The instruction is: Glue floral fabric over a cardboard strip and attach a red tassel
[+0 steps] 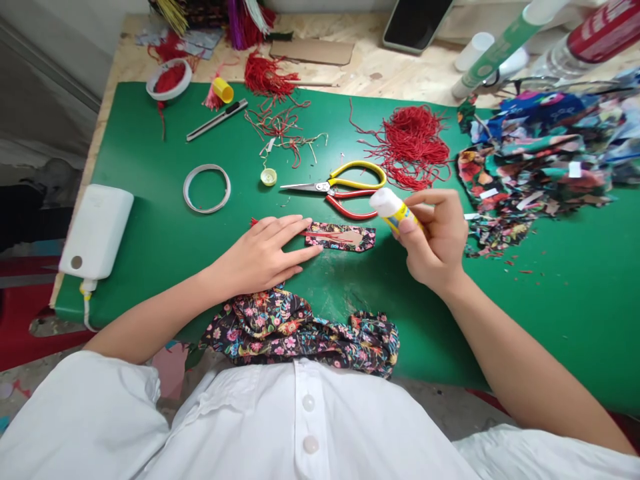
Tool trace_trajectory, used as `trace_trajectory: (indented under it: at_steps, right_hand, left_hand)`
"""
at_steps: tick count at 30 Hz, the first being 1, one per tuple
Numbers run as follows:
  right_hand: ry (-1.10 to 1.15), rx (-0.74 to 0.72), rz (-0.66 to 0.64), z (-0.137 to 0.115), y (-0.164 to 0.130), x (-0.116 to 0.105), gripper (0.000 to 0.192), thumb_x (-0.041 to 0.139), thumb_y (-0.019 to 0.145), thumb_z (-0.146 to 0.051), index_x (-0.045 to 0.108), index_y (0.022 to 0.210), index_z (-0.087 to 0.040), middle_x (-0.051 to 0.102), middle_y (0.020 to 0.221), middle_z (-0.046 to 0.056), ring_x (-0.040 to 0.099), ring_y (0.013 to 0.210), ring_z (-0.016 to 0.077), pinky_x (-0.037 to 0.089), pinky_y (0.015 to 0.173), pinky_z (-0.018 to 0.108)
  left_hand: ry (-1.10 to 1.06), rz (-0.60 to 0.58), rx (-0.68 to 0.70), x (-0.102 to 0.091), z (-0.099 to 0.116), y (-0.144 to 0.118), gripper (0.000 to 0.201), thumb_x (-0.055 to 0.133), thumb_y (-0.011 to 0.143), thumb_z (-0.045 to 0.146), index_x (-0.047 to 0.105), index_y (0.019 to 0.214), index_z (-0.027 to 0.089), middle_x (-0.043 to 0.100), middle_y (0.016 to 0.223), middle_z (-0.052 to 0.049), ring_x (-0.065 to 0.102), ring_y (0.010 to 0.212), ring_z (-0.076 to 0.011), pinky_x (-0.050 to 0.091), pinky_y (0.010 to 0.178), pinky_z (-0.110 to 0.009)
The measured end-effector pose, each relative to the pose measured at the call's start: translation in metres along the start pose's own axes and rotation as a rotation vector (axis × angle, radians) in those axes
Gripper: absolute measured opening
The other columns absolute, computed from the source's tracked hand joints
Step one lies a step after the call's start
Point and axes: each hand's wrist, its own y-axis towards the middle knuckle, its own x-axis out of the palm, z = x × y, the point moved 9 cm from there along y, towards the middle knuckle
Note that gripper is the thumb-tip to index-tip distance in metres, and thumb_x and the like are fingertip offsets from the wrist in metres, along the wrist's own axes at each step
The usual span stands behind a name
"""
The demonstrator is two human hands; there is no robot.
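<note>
My left hand (273,255) lies flat with its fingers spread, pressing on the left end of a small floral fabric strip (367,239). Red threads (325,235) run along the strip beside a bare tan patch, and a red tuft pokes out past my knuckles. Above and right of the strip, my right hand (435,237) is closed round a yellow glue stick (400,215), its white end tilted up to the left and apart from the strip. Between my body and the strip, a bunched black floral cloth (300,333) rests on the green mat (165,247).
Scissors (327,187) with yellow and red handles lie beyond the strip, near red thread (417,143). A tape ring (207,189), a utility knife (217,120) and a white power bank (97,230) are left. Fabric scraps (540,157) heap at right; a phone (417,23) stands behind.
</note>
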Motion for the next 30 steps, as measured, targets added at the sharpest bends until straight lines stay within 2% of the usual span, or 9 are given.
trace_trajectory:
  at_steps: [3,8,14,18,20,22,24,27,30]
  right_hand:
    - [0.085,-0.054,-0.023,-0.012,0.001,0.007,0.027,0.065,0.087,-0.045,0.051,0.092,-0.023,0.054,0.064,-0.004,0.043,0.046,0.0097,0.029,0.044,0.025]
    - [0.184,-0.058,0.125,-0.009,0.002,-0.008,0.024,0.077,0.077,-0.037,0.060,0.083,-0.022,0.059,0.070,0.000,0.047,0.048,0.0101,0.037,0.045,0.027]
    - [0.302,0.051,0.243,0.012,0.001,-0.018,0.037,0.079,0.071,-0.054,0.064,0.078,-0.021,0.060,0.069,0.002,0.048,0.047,0.0119,0.037,0.042,0.029]
    - [0.406,0.098,0.301,0.011,0.008,-0.017,0.047,0.082,0.059,-0.062,0.059,0.068,-0.022,0.052,0.063,0.000,0.045,0.049,0.0126,0.036,0.042,0.029]
    - [0.430,0.097,0.306,0.007,0.014,-0.015,0.049,0.081,0.060,-0.064,0.057,0.063,-0.022,0.049,0.060,0.000,0.043,0.051,0.0126,0.035,0.046,0.029]
    - [0.430,0.073,0.253,-0.003,0.022,-0.008,0.048,0.077,0.065,-0.065,0.058,0.060,-0.021,0.048,0.060,0.000,0.045,0.056,0.0145,0.039,0.053,0.032]
    - [0.427,0.055,0.163,-0.015,0.030,0.003,0.044,0.074,0.071,-0.062,0.061,0.061,-0.021,0.050,0.065,0.002,0.050,0.061,0.0164,0.042,0.061,0.036]
    - [0.538,0.102,-0.027,-0.031,0.042,0.027,0.030,0.078,0.071,-0.045,0.060,0.070,-0.021,0.053,0.071,0.000,0.051,0.059,0.0144,0.042,0.059,0.034]
    - [0.742,0.113,-0.162,-0.047,0.051,0.051,0.021,0.075,0.072,-0.029,0.056,0.078,-0.022,0.050,0.060,-0.005,0.044,0.047,0.0112,0.037,0.048,0.028]
  left_hand:
    - [-0.022,-0.021,0.000,0.004,-0.001,0.000,0.041,0.056,0.094,0.031,0.057,0.134,0.027,0.043,0.152,-0.021,0.042,0.140,-0.0342,0.037,0.107,-0.052]
    - [-0.033,-0.017,-0.014,0.005,-0.004,0.001,0.040,0.056,0.093,0.031,0.059,0.133,0.027,0.044,0.150,-0.022,0.041,0.140,-0.0355,0.037,0.104,-0.053]
    - [-0.069,0.007,0.015,0.004,-0.012,0.001,0.036,0.054,0.094,0.031,0.062,0.130,0.030,0.046,0.149,-0.019,0.041,0.139,-0.0346,0.034,0.104,-0.052]
    - [-0.090,0.018,0.067,0.001,-0.018,0.004,0.039,0.053,0.095,0.031,0.058,0.133,0.030,0.050,0.146,-0.015,0.044,0.135,-0.0336,0.034,0.103,-0.051]
    - [-0.114,0.054,0.032,-0.001,-0.022,0.008,0.046,0.054,0.093,0.032,0.052,0.139,0.025,0.056,0.140,-0.014,0.048,0.131,-0.0325,0.036,0.102,-0.048]
    - [-0.156,0.145,-0.074,-0.006,-0.030,0.012,0.049,0.054,0.092,0.035,0.051,0.137,0.016,0.063,0.126,-0.016,0.054,0.120,-0.0299,0.039,0.098,-0.045]
    - [-0.161,0.196,-0.174,-0.007,-0.036,0.017,0.050,0.056,0.091,0.040,0.053,0.130,0.009,0.064,0.121,-0.018,0.055,0.114,-0.0300,0.041,0.094,-0.043]
    - [-0.156,0.184,-0.201,-0.003,-0.036,0.025,0.042,0.060,0.087,0.044,0.059,0.115,0.012,0.064,0.115,-0.015,0.055,0.108,-0.0296,0.041,0.089,-0.042]
    - [-0.200,0.190,-0.233,-0.001,-0.041,0.030,0.032,0.063,0.085,0.042,0.060,0.103,0.015,0.065,0.109,-0.011,0.054,0.107,-0.0286,0.040,0.087,-0.040]
